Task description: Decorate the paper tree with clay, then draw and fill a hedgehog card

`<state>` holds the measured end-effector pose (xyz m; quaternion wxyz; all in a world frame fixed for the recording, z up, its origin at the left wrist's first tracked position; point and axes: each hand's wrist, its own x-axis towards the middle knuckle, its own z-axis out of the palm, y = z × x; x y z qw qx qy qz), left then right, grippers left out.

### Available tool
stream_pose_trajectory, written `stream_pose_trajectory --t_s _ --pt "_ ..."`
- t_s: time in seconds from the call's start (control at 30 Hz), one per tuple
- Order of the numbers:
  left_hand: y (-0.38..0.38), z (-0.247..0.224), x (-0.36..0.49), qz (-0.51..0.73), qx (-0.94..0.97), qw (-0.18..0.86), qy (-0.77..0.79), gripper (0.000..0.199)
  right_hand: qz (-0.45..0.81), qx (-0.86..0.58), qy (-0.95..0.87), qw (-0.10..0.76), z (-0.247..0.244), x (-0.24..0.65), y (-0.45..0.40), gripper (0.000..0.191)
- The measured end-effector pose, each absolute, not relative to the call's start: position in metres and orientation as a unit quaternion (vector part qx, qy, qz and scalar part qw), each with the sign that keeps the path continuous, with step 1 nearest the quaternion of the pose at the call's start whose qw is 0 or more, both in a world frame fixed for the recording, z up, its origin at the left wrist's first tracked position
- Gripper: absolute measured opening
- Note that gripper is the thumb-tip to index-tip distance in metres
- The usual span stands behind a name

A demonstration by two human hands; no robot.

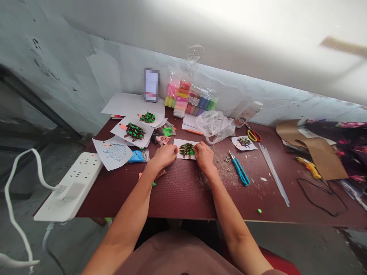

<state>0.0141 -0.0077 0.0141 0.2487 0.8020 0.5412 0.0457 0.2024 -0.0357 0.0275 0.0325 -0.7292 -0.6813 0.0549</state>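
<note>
Pressing down on both sides, a small paper card [186, 149] is being pinned flat at the middle of the table [183, 198], seemingly so that it does not slide. The left hand [164, 154] is being rested on the card's left edge, fingers curled together; the right hand [204, 154] is being pinched at the green-and-brown clay figure, fingertips closed on it, though what lies between them cannot be told. Finished cards [134, 131] are being kept aside to the left, and a blue knife [240, 172] and clay packs [189, 100] are being left within reach.
</note>
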Motion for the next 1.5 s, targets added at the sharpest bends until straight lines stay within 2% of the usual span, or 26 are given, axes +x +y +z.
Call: stream_pose_trajectory --t_s 0.17,0.3,0.43,0.6,0.77,0.93,1.13,1.2,1.33,1.5 --pt "-0.008 0.015 0.014 0.047 0.802 0.246 0.543 0.020 0.076 -0.734 -0.666 0.108 0.020 0.210 -0.038 0.020" --pt "-0.008 0.016 0.013 0.046 0.802 0.250 0.541 0.020 0.040 -0.757 -0.632 0.161 0.019 0.234 -0.042 0.023" --pt "-0.008 0.016 0.013 0.044 0.802 0.251 0.540 0.021 0.019 -0.823 -0.559 0.097 0.025 0.268 -0.054 0.024" --pt "-0.008 0.015 0.013 0.044 0.802 0.252 0.540 0.021 0.060 -0.845 -0.531 0.026 0.031 0.291 -0.071 0.031" --pt "-0.007 0.014 0.012 0.044 0.804 0.250 0.537 0.022 0.073 -0.834 -0.547 -0.010 0.029 0.292 -0.076 0.025" --pt "-0.007 0.013 0.013 0.046 0.803 0.250 0.539 0.020 0.061 -0.822 -0.566 0.011 0.026 0.294 -0.076 0.021" --pt "-0.007 0.012 0.012 0.051 0.803 0.254 0.537 0.020 0.129 -0.755 -0.612 0.194 0.028 0.269 -0.068 0.024" --pt "-0.007 0.012 0.012 0.051 0.802 0.255 0.538 0.020 0.150 -0.735 -0.623 0.223 0.028 0.255 -0.063 0.024" --pt "-0.007 0.013 0.013 0.051 0.804 0.250 0.538 0.020 0.136 -0.731 -0.636 0.206 0.026 0.231 -0.053 0.018" --pt "-0.008 0.015 0.013 0.053 0.802 0.252 0.540 0.019 0.093 -0.736 -0.655 0.143 0.021 0.220 -0.044 0.022"
